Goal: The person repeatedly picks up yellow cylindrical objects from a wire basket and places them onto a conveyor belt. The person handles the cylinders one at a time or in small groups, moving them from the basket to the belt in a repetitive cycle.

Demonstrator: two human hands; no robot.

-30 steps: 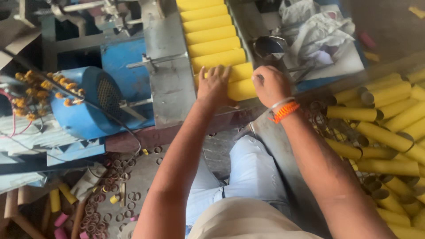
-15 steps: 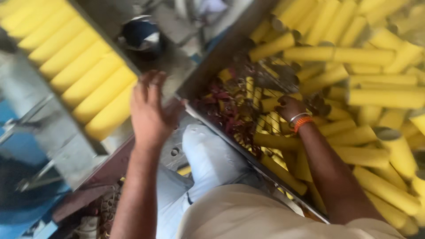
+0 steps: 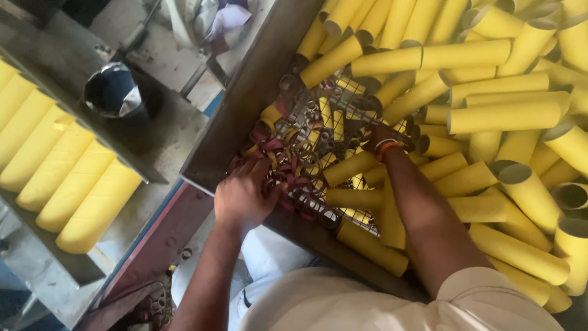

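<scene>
The left hand (image 3: 244, 195) rests knuckles up on a heap of small cut rings (image 3: 288, 165) at the near corner of the metal bin (image 3: 245, 92), fingers curled into them. The right hand (image 3: 381, 136) reaches deeper among the yellow tubes (image 3: 502, 116); its grip is hidden. One short tube (image 3: 350, 168) lies between both hands, its long axis running hand to hand.

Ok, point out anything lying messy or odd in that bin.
The yellow tubes lie jumbled at all angles, unlike the neat row of tubes on the left. Small cut rings and scraps litter the wire mesh by the left hand.
</scene>
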